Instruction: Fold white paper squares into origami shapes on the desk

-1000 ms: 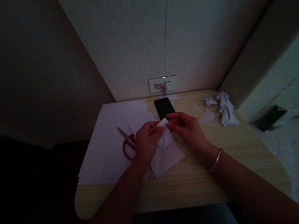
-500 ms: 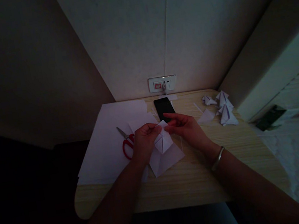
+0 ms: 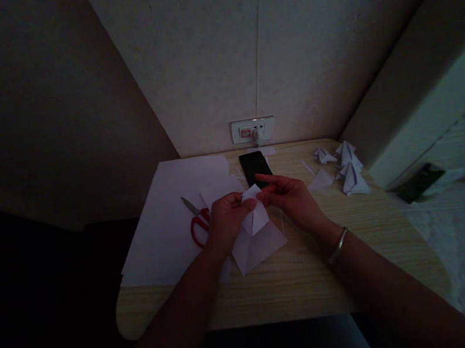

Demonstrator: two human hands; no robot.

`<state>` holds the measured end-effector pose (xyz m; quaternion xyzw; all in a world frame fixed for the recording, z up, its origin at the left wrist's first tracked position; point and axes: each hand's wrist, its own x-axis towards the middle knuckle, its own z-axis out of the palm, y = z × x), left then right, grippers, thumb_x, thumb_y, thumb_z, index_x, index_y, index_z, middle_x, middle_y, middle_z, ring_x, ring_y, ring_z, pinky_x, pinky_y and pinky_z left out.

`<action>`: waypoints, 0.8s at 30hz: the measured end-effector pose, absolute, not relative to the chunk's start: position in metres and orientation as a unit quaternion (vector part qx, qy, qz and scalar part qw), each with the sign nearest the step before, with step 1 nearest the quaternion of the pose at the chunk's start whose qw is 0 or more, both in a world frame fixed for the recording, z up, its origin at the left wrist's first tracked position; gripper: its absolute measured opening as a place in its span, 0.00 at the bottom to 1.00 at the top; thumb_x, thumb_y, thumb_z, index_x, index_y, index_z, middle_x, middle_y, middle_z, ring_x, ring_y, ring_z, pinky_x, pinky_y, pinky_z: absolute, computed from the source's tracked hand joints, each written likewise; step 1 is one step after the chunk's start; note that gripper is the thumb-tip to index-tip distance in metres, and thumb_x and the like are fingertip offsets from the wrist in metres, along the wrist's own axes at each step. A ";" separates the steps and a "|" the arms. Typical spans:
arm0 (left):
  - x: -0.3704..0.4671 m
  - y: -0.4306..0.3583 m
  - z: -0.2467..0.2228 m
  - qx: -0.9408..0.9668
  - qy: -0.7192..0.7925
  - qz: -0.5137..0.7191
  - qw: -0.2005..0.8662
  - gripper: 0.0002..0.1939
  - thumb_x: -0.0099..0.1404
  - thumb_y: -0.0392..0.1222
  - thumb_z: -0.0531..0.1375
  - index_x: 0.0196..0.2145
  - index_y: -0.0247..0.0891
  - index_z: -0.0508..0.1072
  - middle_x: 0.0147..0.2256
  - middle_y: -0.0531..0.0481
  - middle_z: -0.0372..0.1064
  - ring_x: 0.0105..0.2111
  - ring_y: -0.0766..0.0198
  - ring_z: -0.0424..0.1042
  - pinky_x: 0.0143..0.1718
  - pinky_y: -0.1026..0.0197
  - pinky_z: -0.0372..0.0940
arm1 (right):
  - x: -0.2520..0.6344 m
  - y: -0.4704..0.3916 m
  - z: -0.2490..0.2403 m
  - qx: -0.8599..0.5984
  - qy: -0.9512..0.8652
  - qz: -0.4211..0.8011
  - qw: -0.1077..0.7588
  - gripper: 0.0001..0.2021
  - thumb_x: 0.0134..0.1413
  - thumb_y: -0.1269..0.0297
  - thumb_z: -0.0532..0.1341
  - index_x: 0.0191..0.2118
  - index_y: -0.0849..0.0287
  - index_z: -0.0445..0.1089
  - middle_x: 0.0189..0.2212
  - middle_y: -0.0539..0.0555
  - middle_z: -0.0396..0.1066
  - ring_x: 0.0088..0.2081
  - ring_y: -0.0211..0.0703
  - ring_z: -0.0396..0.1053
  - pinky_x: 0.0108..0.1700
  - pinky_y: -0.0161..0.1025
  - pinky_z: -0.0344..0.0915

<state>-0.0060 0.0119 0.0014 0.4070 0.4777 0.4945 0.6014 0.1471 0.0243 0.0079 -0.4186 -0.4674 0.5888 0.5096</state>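
A small piece of folded white paper (image 3: 259, 217) is held up between my two hands, above the middle of the table. My left hand (image 3: 226, 219) pinches its left edge between thumb and fingers. At the upper right edge, my right hand (image 3: 293, 199) grips the same paper with thumb and forefinger, other fingers partly bent. A flat creased paper sheet (image 3: 257, 253) lies beneath it on the table. Red-handled scissors (image 3: 199, 227) rest on white paper just left of my left hand. Behind my right hand's fingertips lies a black phone (image 3: 255, 165).
Large white sheets (image 3: 156, 228) cover the left side of the wooden table (image 3: 281, 302). Several folded paper pieces (image 3: 352, 178) stand at the back right, near a loose paper scrap (image 3: 322, 181). A wall socket (image 3: 253, 130) with a plug sits behind the table.
The folded paper has shifted slightly, and its visible face looks narrower with a different crease. Both hands keep their pinch and have barely moved.
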 end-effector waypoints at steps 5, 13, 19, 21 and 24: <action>-0.007 0.011 0.004 0.416 0.440 0.462 0.649 0.13 0.46 0.42 0.68 0.30 0.35 0.76 0.26 0.50 0.74 0.25 0.66 0.70 0.29 0.64 0.62 | 0.148 0.027 0.006 -0.435 -0.462 0.558 0.536 0.22 0.36 0.65 0.70 0.43 0.55 0.74 0.26 0.48 0.75 0.27 0.35 0.69 0.34 0.37 0.68; -0.009 0.013 0.004 0.367 0.475 0.526 0.603 0.15 0.46 0.45 0.68 0.31 0.35 0.74 0.28 0.49 0.74 0.25 0.66 0.70 0.28 0.64 0.63 | 0.151 0.020 0.007 -0.426 -0.650 0.341 0.530 0.16 0.48 0.63 0.65 0.46 0.50 0.72 0.44 0.54 0.72 0.45 0.44 0.70 0.48 0.46 0.67; -0.009 0.015 0.012 0.297 0.459 0.582 0.603 0.15 0.47 0.44 0.67 0.32 0.33 0.73 0.26 0.51 0.72 0.24 0.68 0.68 0.28 0.65 0.62 | 0.153 0.015 0.005 -0.345 -0.834 0.145 0.406 0.12 0.53 0.65 0.62 0.44 0.48 0.73 0.52 0.55 0.66 0.52 0.50 0.63 0.53 0.52 0.63; -0.008 0.014 0.013 0.300 0.448 0.575 0.615 0.15 0.47 0.43 0.67 0.32 0.33 0.73 0.27 0.50 0.72 0.25 0.68 0.68 0.28 0.65 0.61 | 0.153 0.015 0.004 -0.340 -0.848 0.121 0.387 0.11 0.54 0.65 0.61 0.44 0.49 0.73 0.50 0.56 0.67 0.51 0.50 0.64 0.52 0.51 0.63; -0.006 0.012 0.013 0.308 0.429 0.574 0.625 0.15 0.47 0.43 0.67 0.32 0.33 0.73 0.27 0.51 0.72 0.25 0.68 0.68 0.28 0.66 0.61 | 0.153 0.015 0.004 -0.346 -0.838 0.129 0.402 0.09 0.55 0.63 0.61 0.42 0.51 0.73 0.45 0.56 0.69 0.47 0.48 0.67 0.49 0.48 0.65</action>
